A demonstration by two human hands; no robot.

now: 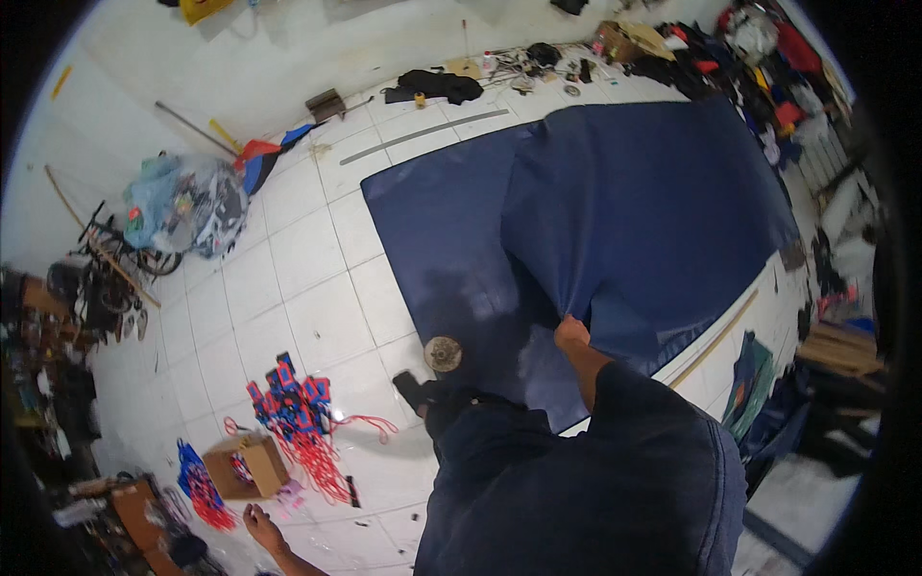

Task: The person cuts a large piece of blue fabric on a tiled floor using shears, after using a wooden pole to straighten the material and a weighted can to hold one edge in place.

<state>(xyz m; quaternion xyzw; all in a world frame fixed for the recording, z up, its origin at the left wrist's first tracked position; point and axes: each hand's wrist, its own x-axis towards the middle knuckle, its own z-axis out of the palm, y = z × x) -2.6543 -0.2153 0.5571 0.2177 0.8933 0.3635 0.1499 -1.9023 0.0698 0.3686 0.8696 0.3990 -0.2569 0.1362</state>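
Note:
A large dark blue sheet [432, 211] of smooth, vinyl-like material lies spread over the floor, part of it folded over. My right hand [573, 332] grips the near edge of the folded layer [643, 192], and creases fan out from the fist. Off to the lower left, my left hand [257, 523] hangs away from the sheet, fingers loosely bent with nothing visible in them. In the picture it is nearest a cardboard box [247, 467]. A round, worn disc [443, 354] sits at the sheet's left edge, close to my dark shoe [408, 388].
Red and blue corded items [293, 403] lie heaped behind the box. A long metal strip [423, 136] rests beyond the sheet. Bulging plastic bags [187, 204] and a bicycle [134, 252] stand at left. Piled cloth [759, 58] fills the far right; a wooden strip [715, 336] lies along the right.

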